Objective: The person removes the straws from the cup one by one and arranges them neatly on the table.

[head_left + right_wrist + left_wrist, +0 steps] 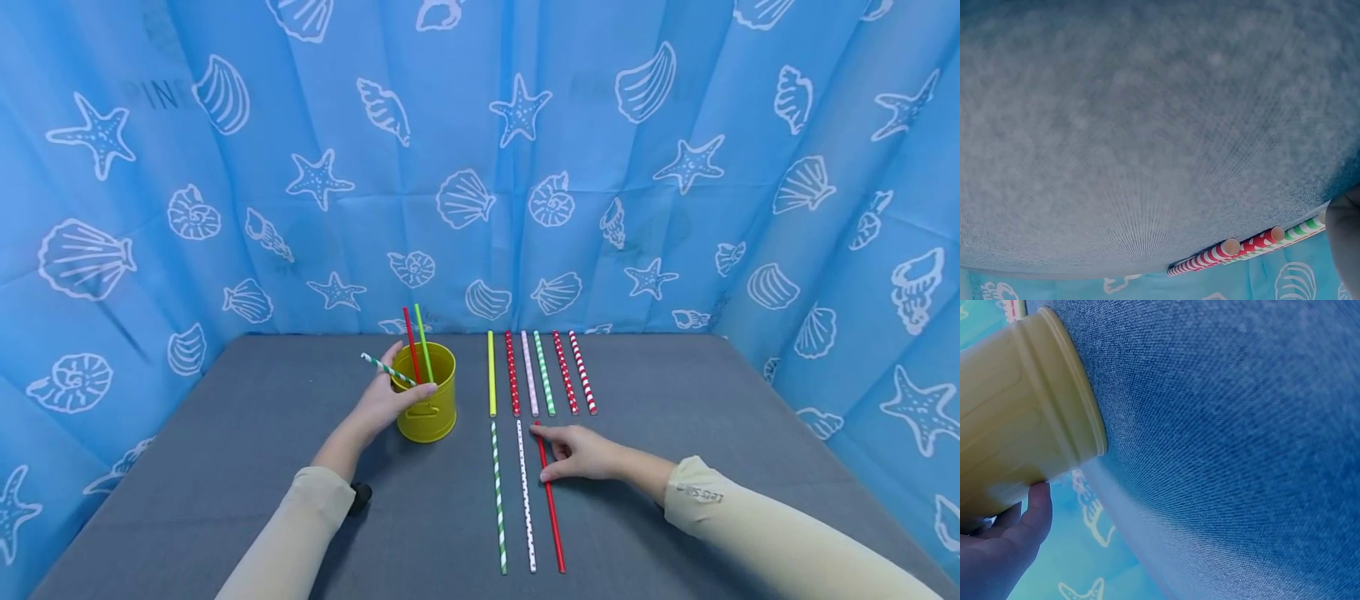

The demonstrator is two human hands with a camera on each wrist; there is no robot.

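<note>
A yellow metal bucket (427,421) stands on the table at left of centre, gripped at its side by my left hand (382,404), with the thumb near the rim. The left wrist view shows my fingers (1038,512) against the bucket wall (1029,406). Inside lean a red straw (411,342), a light green straw (423,337) and a green-and-white striped straw (382,367). My right hand (581,452) touches a plain red straw (553,525) lying on the table, index finger at its far end and thumb lower down.
Left of the red straw lie a white dotted straw (527,500) and a green striped straw (498,500). Behind them is a row of several straws, from a yellow one (492,375) to a red-and-white striped one (582,375). A blue shell-print curtain (480,250) surrounds the grey table (675,383).
</note>
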